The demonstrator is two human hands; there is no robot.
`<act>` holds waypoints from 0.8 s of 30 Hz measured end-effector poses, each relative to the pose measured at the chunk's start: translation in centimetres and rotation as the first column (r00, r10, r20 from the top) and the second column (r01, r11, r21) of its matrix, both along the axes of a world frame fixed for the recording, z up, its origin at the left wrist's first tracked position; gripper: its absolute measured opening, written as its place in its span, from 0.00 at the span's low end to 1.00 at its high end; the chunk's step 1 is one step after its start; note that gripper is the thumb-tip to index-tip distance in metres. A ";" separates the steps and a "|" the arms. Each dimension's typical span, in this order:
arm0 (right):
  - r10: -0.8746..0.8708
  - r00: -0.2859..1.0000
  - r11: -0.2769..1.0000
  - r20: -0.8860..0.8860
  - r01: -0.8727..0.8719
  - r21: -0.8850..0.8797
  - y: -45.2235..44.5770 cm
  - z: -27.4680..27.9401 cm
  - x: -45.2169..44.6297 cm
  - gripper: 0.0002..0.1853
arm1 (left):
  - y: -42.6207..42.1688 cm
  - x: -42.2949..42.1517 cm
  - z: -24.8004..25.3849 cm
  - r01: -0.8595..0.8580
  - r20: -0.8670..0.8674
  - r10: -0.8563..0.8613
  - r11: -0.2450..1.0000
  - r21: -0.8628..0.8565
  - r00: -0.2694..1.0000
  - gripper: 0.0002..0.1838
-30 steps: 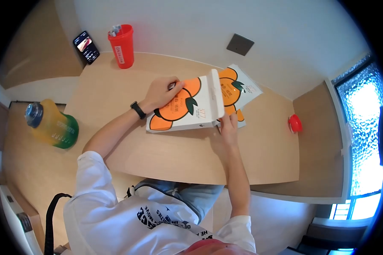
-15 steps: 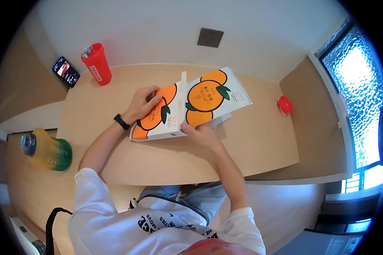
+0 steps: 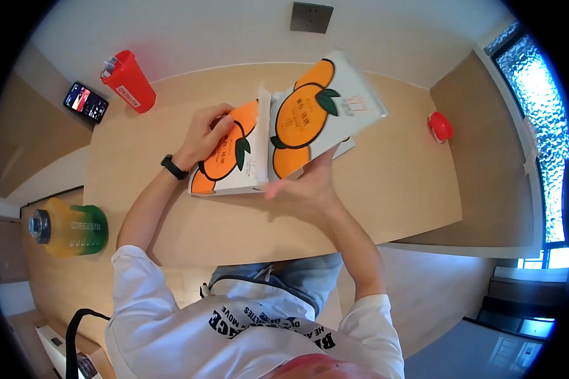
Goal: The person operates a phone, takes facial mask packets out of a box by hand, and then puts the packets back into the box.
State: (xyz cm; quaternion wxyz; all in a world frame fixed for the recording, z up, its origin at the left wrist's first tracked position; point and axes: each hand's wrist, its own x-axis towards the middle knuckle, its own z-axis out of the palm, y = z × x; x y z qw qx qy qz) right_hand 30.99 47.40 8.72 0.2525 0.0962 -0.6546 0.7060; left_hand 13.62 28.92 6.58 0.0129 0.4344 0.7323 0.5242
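At the back left corner of the desk [image 3: 392, 208] stands a tapered red cup [image 3: 133, 85], with a phone [image 3: 85, 102] just beside it, screen lit; beyond the left edge is a yellow-to-green, translucent-looking bottle [image 3: 69, 227] with a dark cap, and near the right edge a small rounded red object [image 3: 440, 127] sits by the wooden side panel [image 3: 487, 158]. The white box [image 3: 224, 167], printed with oranges, lies mid-desk, its raised end flap [image 3: 263, 136] between it and the flat, glossy packet [image 3: 305, 117] of matching print. The packet hides part of the right hand [image 3: 313, 183]: its thumb stretches toward the box's near corner, and I cannot tell whether the covered fingers grip. The left hand [image 3: 207, 134] clasps the box, thumb on its printed face. Compared with half a second ago, the packet has tipped more steeply and its far end reaches closer to the back edge.
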 end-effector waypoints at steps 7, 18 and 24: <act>-0.052 0.990 0.989 -0.129 0.033 -0.142 1.5 -0.2 -0.4 0.51 | 0.1 -0.3 -0.7 -0.013 0.020 0.012 0.997 0.074 1.000 0.15; -0.097 0.995 0.984 -0.014 0.098 0.147 2.5 0.7 -1.4 0.14 | -0.1 -0.4 -0.7 -0.035 0.064 0.031 0.997 0.064 0.997 0.17; -0.663 0.702 0.222 -0.261 0.517 0.827 9.2 -2.4 -3.1 0.30 | 0.3 -0.6 -1.4 -0.057 0.056 0.048 0.985 0.162 0.997 0.20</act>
